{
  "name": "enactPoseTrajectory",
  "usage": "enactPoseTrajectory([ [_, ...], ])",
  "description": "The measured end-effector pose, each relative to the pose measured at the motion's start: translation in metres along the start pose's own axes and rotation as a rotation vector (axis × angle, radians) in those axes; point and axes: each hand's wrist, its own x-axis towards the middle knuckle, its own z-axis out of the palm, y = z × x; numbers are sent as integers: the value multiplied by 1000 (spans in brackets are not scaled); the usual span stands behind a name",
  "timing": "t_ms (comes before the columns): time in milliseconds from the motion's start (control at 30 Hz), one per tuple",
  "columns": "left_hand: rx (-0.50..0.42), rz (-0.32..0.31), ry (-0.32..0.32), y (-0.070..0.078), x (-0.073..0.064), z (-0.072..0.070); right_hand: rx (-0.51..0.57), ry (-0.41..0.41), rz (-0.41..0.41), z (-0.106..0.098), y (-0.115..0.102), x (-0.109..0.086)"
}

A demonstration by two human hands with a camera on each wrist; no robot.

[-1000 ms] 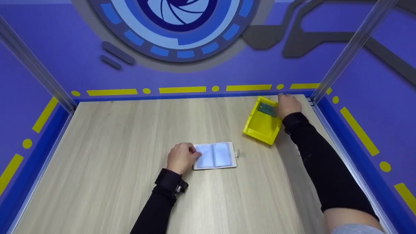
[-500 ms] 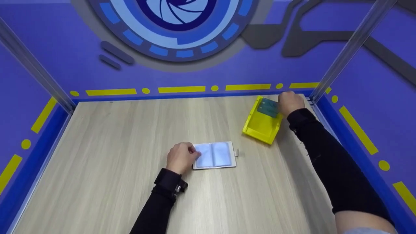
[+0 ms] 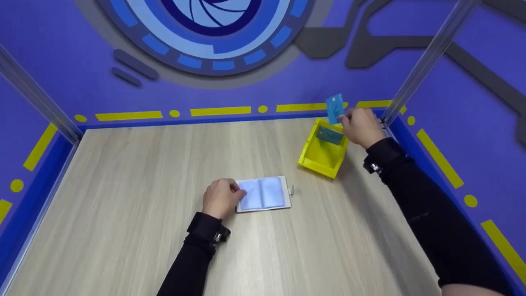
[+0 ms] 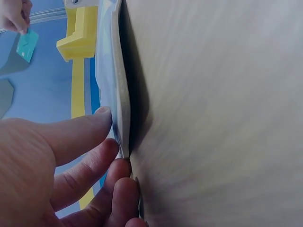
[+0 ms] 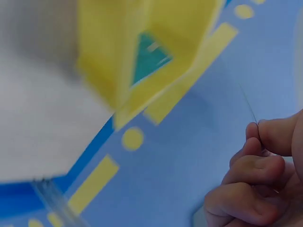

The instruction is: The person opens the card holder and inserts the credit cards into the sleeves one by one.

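An open card holder (image 3: 262,193) with clear sleeves lies on the table, its small clasp strap pointing right. My left hand (image 3: 219,198) pinches its left edge; the left wrist view shows the thumb (image 4: 80,135) on the sleeves and the fingers at the outer edge. Up at the back right, my right hand (image 3: 363,126) pinches a teal card (image 3: 335,107) by its lower corner, held up above a yellow bin (image 3: 321,159). Seen edge-on in the right wrist view, that card is a thin line. Another teal card (image 3: 329,135) leans inside the bin's far end.
The wooden table (image 3: 156,172) is bounded by a blue printed back wall (image 3: 230,96) and side walls. Metal posts (image 3: 431,57) rise at the back corners. The bin stands near the back right corner, behind and right of the card holder.
My right hand has risen out of the bin and now holds a teal card above it; another card stays in the bin. My left hand keeps its place on the card holder.
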Motion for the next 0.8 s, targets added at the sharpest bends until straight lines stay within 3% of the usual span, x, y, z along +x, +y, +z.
enactPoseTrajectory([
  [167, 7, 0, 8, -4, -2, 0, 106, -85, 12, 18, -28, -17],
  [367, 15, -7, 8, -6, -1, -2, 242, -166, -70, 43, -63, -47],
  [467, 14, -4, 10, -5, -1, -3, 299, -250, -79, 58, -78, -62],
  [600, 9, -1, 5, -2, -1, -3, 318, -388, -40, 81, -88, -82],
  [800, 8, 0, -5, 1, -1, -2, 229, -528, 20, 113, -93, -104],
])
